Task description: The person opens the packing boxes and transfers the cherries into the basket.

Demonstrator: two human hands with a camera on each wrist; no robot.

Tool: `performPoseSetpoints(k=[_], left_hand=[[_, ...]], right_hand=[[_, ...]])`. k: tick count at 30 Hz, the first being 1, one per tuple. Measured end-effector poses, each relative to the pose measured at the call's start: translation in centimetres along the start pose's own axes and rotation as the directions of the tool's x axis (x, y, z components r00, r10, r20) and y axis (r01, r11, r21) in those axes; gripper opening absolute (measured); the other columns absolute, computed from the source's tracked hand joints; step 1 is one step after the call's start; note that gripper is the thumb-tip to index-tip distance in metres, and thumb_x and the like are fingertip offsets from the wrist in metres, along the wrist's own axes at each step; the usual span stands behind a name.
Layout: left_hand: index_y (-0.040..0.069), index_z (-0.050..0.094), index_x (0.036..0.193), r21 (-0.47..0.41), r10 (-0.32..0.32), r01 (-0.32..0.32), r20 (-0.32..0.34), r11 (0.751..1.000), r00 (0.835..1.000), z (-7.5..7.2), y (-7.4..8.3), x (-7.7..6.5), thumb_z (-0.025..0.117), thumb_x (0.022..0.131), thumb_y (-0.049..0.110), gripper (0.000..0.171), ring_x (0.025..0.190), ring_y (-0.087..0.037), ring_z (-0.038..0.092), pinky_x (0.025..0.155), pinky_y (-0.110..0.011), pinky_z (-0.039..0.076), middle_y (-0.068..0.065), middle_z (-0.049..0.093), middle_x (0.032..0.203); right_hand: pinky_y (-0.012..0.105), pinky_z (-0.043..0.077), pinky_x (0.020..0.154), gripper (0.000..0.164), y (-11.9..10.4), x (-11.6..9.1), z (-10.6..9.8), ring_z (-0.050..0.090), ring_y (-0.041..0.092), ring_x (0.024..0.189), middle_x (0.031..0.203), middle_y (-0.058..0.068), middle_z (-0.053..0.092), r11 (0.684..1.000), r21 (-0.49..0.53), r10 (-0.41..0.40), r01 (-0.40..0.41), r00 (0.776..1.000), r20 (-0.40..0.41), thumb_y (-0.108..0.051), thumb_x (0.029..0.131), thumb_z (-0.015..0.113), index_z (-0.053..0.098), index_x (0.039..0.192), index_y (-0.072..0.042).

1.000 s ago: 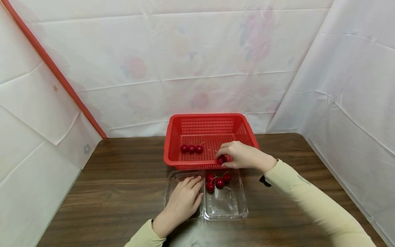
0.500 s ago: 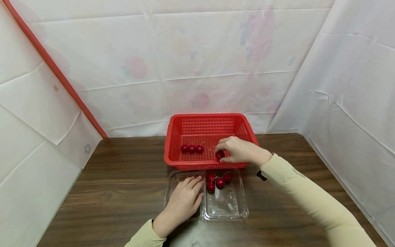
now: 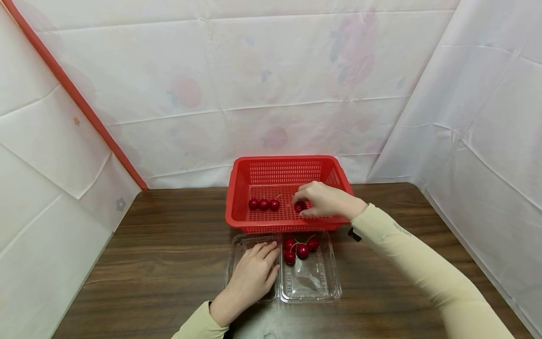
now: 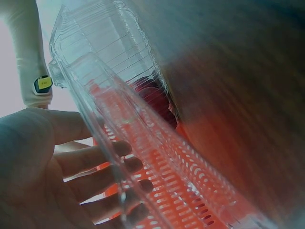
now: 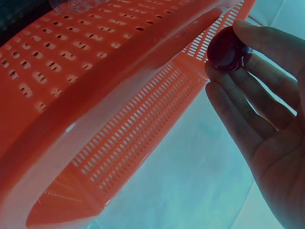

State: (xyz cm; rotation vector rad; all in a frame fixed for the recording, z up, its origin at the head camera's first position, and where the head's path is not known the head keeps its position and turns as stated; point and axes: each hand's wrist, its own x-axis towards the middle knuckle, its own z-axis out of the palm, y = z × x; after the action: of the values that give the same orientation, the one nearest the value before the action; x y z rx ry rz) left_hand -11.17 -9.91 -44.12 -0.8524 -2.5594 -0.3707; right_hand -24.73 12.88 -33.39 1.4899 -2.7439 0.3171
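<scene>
Presently, a single cherry (image 5: 228, 49) is held between the thumb and fingers of the right hand (image 3: 323, 200); in the head view it is seen against the inside of the red basket (image 3: 262, 224), and whether the basket floor is touched cannot be told. A row of three cherries (image 3: 264, 204) is noted on that floor, to the left of the held one. The left hand (image 3: 251, 270) is laid with fingers extended on the left half (image 3: 240, 241) of a clear plastic container, well apart from the right. Four cherries (image 3: 302, 250) are found grouped toward the far end of the right half (image 3: 308, 285). Both vessels are supported by a wood-grain table (image 3: 169, 235), backed by a white printed sheet (image 3: 254, 70).
</scene>
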Motion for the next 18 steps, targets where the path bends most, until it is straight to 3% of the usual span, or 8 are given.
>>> performPoseSetpoints(k=[18], left_hand=[[0.010,0.069,0.109,0.016,0.009,-0.009,-0.022,1.000,1.000,0.1,-0.1,-0.1,0.068,0.083,0.025,0.030,0.107,-0.026,0.060,0.085,-0.040,0.049,-0.007,0.066,0.118]], right_hand=[[0.025,0.052,0.076,0.020,1.0,2.6,-0.2,0.062,0.010,0.084,0.091,-0.001,0.068,1.000,-0.029,-0.008,0.009,1.000,0.024,-0.018,0.080,0.075,0.071,0.098,-0.010]])
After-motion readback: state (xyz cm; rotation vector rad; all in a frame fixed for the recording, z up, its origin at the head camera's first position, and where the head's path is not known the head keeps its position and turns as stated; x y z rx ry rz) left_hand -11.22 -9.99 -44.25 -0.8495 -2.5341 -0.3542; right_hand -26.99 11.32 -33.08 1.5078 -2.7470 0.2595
